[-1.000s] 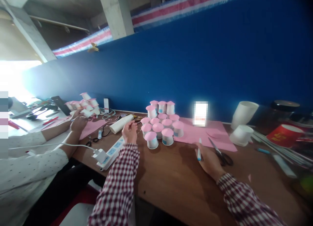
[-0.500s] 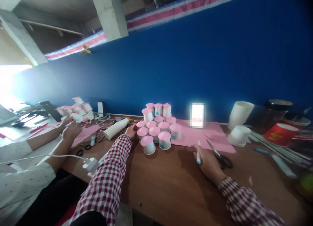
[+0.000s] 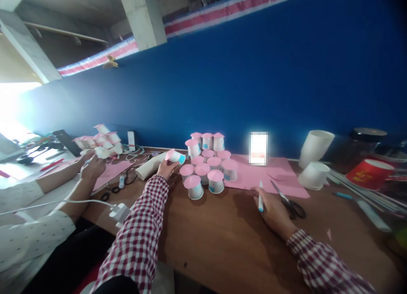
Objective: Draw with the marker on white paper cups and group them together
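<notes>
My left hand (image 3: 166,169) is closed on a white paper cup (image 3: 178,157) with a pink paper top and a blue patch, lifted and tilted beside the others. To its right stand several upturned paper cups (image 3: 195,192) with pink paper discs on top, some of them stacked higher at the back. My right hand (image 3: 274,208) rests low over the brown table, its fingers closed round a white marker (image 3: 261,197) with a blue tip. Just beyond that hand lie black-handled scissors (image 3: 294,208) and a sheet of pink paper (image 3: 244,181).
At the right are white paper cups (image 3: 314,176), a red cup (image 3: 369,174) and a blue-capped marker (image 3: 344,195). A glowing blurred screen (image 3: 258,149) stands at the back. On the left, a co-worker's hands (image 3: 93,167) are near more pink-topped cups (image 3: 101,140) and a charger (image 3: 120,212).
My left hand has picked up a pink-topped cup from the group's left side, raising and tilting it. My right hand still holds the marker. The view has shifted slightly.
</notes>
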Tool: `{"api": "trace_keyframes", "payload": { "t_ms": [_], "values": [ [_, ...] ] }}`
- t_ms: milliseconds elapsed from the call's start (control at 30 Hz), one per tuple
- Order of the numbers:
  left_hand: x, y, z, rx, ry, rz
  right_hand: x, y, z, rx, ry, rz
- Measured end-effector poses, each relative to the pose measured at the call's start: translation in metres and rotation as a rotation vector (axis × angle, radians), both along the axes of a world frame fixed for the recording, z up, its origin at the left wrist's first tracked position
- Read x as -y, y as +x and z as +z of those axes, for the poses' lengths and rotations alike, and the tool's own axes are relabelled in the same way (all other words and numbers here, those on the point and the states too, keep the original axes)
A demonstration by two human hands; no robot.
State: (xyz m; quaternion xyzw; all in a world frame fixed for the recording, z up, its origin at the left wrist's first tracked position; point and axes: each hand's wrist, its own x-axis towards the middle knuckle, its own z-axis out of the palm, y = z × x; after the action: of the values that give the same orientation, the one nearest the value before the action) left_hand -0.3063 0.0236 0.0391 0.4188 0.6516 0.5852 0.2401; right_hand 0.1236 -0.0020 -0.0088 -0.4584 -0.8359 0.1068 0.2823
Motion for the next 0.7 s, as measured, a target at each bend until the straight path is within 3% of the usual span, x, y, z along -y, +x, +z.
{"api": "trace_keyframes", "payload": {
  "t_ms": [100, 200, 300, 367, 500, 600, 700],
  "values": [
    [0.007, 0.003, 0.018, 0.07, 0.084, -0.009, -0.001, 0.0, -0.003, 0.01, 0.023, -0.013],
    [0.016, 0.022, 0.045, 0.115, 0.168, -0.09, 0.0, 0.0, -0.004, -0.026, 0.029, -0.008],
    [0.029, 0.062, 0.067, 0.259, 0.249, -0.361, 0.003, 0.0, 0.0, -0.137, 0.05, 0.04],
    [0.038, 0.098, 0.072, 0.3, 0.23, -0.526, 0.006, -0.002, 0.005, -0.265, 0.036, 0.043],
    [0.051, 0.176, 0.06, 0.329, 0.134, -0.725, 0.014, -0.006, 0.019, -0.678, -0.205, 0.026],
    [0.052, 0.227, 0.036, 0.338, 0.061, -0.82, 0.016, -0.006, 0.025, -1.054, -0.458, 0.04],
    [0.047, 0.263, 0.013, 0.473, 0.063, -0.853, 0.012, -0.003, 0.026, -1.259, -0.54, 0.048]
  ]
}}
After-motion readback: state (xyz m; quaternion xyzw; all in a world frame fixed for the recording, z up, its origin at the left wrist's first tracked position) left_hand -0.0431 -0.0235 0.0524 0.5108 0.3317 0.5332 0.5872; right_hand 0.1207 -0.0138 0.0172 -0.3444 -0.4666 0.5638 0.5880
